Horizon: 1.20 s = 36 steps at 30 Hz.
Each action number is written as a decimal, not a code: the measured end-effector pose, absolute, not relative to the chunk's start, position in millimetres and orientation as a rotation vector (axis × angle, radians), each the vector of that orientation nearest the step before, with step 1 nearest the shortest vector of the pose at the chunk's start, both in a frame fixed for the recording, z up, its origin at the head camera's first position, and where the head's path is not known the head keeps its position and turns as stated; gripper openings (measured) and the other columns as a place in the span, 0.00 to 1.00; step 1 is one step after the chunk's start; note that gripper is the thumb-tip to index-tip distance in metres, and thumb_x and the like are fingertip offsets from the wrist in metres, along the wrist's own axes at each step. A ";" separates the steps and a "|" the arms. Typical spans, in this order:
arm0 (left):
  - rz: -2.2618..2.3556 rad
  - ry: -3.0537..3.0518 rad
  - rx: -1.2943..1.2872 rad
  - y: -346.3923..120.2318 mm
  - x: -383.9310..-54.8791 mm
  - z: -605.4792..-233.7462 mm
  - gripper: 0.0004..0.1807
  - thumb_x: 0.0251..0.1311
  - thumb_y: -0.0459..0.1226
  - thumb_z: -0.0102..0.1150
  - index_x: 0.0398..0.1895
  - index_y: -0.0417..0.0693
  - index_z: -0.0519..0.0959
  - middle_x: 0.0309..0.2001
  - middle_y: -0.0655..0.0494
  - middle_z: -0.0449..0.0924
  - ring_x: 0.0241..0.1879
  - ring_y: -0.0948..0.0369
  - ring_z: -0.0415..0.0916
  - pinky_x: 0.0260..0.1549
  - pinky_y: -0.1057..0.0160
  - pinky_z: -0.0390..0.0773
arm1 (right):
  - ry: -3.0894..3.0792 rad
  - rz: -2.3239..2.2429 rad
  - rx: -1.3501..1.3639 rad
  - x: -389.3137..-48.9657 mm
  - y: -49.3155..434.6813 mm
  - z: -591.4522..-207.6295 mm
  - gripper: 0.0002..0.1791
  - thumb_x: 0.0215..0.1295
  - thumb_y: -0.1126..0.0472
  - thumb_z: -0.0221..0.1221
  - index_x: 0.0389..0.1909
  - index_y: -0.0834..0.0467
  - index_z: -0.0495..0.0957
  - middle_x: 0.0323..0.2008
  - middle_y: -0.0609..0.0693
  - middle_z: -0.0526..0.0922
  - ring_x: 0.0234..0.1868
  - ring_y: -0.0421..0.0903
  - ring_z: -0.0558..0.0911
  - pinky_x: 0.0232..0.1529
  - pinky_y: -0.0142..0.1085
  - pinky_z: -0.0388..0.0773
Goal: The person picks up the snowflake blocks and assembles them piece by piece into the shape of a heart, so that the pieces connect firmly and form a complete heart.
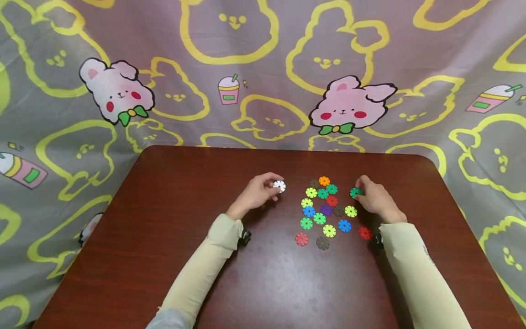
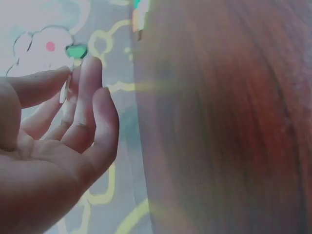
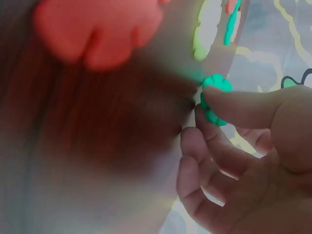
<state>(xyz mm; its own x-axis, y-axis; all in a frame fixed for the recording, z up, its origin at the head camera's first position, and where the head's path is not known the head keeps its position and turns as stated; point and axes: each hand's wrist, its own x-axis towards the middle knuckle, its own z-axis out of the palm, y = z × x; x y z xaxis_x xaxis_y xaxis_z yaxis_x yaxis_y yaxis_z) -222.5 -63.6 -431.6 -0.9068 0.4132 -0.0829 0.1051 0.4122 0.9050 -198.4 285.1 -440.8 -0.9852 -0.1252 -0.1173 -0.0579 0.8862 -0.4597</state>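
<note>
Between thumb and fingers, my left hand [image 1: 256,192] pinches a white notched disc [image 1: 279,186], held face-on in the head view. The left wrist view catches the same white disc [image 2: 65,90] edge-on at the thumb tip. My right hand [image 1: 376,197] pinches a green notched disc [image 1: 355,193] at the right side of the loose discs. In the right wrist view the green disc [image 3: 217,87] shows around the thumb tip, partly hidden by it. Between the hands lie several flat discs, among them an orange disc [image 1: 324,181], a purple disc [image 1: 326,210] and a blue disc [image 1: 344,225].
A red disc [image 1: 365,233] lies close to the right wrist, and a brown disc [image 1: 322,243] is at the near edge of the group. The dark wooden table [image 1: 164,205] backs onto a cartoon-print curtain [image 1: 263,82].
</note>
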 end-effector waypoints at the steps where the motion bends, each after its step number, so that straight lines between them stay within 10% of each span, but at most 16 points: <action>1: 1.559 2.335 0.395 -65.5 -223.9 -431.3 0.18 0.63 0.31 0.59 0.56 0.43 0.76 0.34 0.42 0.79 0.33 0.45 0.83 0.25 0.59 0.79 | 2.917 -0.714 -0.137 -198.7 284.1 -441.1 0.13 0.64 0.64 0.58 0.45 0.62 0.66 0.34 0.60 0.76 0.32 0.55 0.74 0.34 0.45 0.73; 8: 1.921 2.104 0.175 -74.0 -226.5 -427.6 0.19 0.60 0.28 0.60 0.56 0.39 0.75 0.40 0.34 0.80 0.32 0.51 0.84 0.48 0.42 0.80 | 2.950 -0.957 -0.056 -198.1 278.5 -443.5 0.11 0.68 0.64 0.54 0.47 0.62 0.66 0.43 0.66 0.79 0.38 0.59 0.76 0.35 0.43 0.71; 21: 2.196 1.914 0.235 -78.4 -212.8 -392.4 0.20 0.60 0.26 0.59 0.56 0.37 0.75 0.39 0.46 0.82 0.33 0.59 0.85 0.48 0.53 0.82 | 2.908 -1.754 -0.080 -187.7 215.5 -404.1 0.13 0.70 0.60 0.55 0.52 0.60 0.70 0.39 0.51 0.79 0.34 0.38 0.74 0.33 0.28 0.71; 36: 2.170 1.946 0.443 -74.3 -188.2 -348.4 0.23 0.57 0.24 0.61 0.58 0.36 0.75 0.35 0.51 0.80 0.37 0.52 0.86 0.48 0.55 0.83 | 2.813 -2.078 -0.355 -170.0 167.1 -358.7 0.14 0.65 0.69 0.58 0.52 0.61 0.75 0.34 0.42 0.78 0.34 0.39 0.76 0.34 0.25 0.75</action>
